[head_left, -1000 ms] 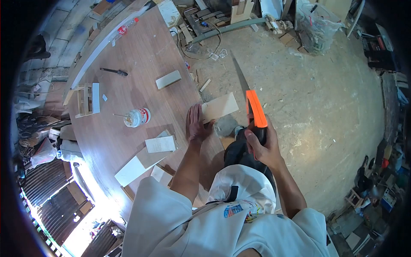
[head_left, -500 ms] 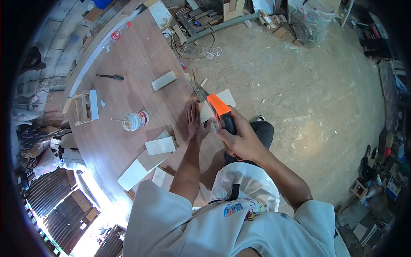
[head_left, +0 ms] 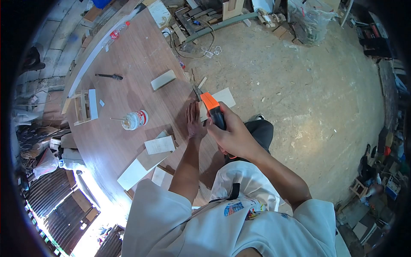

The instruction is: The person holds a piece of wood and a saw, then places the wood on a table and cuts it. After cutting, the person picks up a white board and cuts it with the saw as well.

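Observation:
My right hand (head_left: 233,132) is wrapped round the orange and black handle of a handsaw (head_left: 209,101). The saw's narrow metal blade points up and left, over the edge of the wooden table (head_left: 141,55). Beneath the saw, a flat pale board (head_left: 223,97) juts past that edge, partly covered by the saw and my hands. My left hand (head_left: 195,124) lies flat with fingers stretched forward, at the board's left end beside the blade.
A white jar with a stick in it (head_left: 135,120), a pale block (head_left: 163,80) and a dark slim tool (head_left: 109,76) rest on the table. Several pale boards (head_left: 138,172) lie near my left forearm. A small wooden frame (head_left: 87,107) stands at the far edge; scraps dot the concrete floor (head_left: 299,98).
My right hand and the saw have shifted a little to the left, and the handle has swung slightly. My left hand stays in place.

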`<action>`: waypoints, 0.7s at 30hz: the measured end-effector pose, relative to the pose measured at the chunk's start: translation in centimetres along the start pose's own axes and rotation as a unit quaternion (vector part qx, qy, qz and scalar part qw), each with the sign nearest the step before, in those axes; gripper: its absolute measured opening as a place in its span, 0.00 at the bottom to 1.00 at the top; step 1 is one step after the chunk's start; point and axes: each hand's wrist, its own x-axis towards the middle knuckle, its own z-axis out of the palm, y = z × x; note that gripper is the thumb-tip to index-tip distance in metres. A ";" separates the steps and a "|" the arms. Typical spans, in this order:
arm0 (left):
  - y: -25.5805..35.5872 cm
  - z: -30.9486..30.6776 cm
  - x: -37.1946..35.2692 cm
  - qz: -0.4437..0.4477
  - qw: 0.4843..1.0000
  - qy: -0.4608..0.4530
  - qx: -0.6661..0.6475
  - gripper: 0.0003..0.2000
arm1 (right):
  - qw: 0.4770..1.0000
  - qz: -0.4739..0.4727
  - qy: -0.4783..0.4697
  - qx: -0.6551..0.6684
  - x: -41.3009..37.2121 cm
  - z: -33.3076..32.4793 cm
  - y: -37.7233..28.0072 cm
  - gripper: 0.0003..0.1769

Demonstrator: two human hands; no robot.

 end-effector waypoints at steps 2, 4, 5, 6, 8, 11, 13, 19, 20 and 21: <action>0.0 -0.1 0.0 -0.008 1.000 -0.005 -0.023 0.43 | 1.000 -0.008 -0.001 -0.014 0.5 0.2 -0.1 0.13; -0.6 0.5 -0.1 0.012 1.000 -0.003 -0.005 0.42 | 0.999 -0.016 -0.003 -0.027 0.8 0.6 -0.4 0.12; -0.7 0.6 -0.1 0.011 1.000 -0.002 -0.005 0.42 | 0.999 -0.015 -0.004 -0.043 0.8 1.0 -1.1 0.12; -0.9 0.7 -0.2 0.011 0.999 -0.027 0.025 0.42 | 0.998 -0.014 -0.005 -0.059 0.8 1.3 -1.7 0.11; -0.9 0.7 -0.1 -0.001 0.997 -0.051 0.060 0.42 | 0.998 -0.016 -0.014 -0.063 1.3 1.4 -2.8 0.11; -0.5 0.1 -0.1 -0.012 0.998 -0.064 0.019 0.42 | 0.999 0.010 -0.027 -0.046 3.2 1.1 -3.9 0.11; -3.2 3.2 -1.5 0.011 0.998 -0.045 0.033 0.43 | 0.998 0.037 -0.035 -0.027 4.7 0.9 -4.4 0.10; -1.3 0.6 -0.5 -0.007 0.999 -0.052 0.012 0.44 | 0.998 0.031 -0.037 -0.040 6.0 0.9 -3.1 0.09; -1.2 0.7 -0.4 -0.010 0.998 -0.057 0.010 0.44 | 0.998 0.030 -0.037 -0.042 6.0 0.8 -2.4 0.09; -1.1 0.8 -0.4 -0.015 0.998 -0.063 0.008 0.44 | 0.998 0.020 -0.036 -0.043 6.0 0.6 -1.5 0.09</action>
